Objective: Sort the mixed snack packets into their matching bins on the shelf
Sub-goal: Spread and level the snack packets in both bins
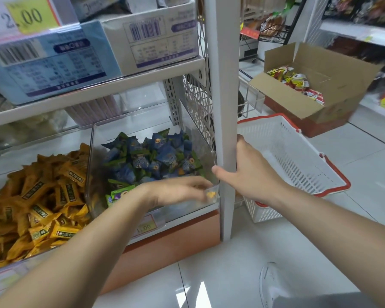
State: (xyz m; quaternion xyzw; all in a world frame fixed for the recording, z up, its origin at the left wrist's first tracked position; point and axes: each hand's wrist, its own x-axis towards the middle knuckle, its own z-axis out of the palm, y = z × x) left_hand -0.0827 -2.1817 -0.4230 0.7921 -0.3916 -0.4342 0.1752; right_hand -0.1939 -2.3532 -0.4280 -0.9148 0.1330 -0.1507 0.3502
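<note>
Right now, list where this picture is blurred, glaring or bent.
Head view: the left hand is smeared by motion blur over the bin; the right hand on the post is sharp; the post leans from wide-lens distortion; glare streaks the floor; the top labels are soft.

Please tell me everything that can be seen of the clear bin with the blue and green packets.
The clear bin looks like transparent plastic, box-shaped and open on top. It stands upright on the bottom shelf, between the bin of yellow packets and the white post. Blue and green packets fill it partly. The left hand reaches into its front right corner; whether it holds anything is unclear.
</note>
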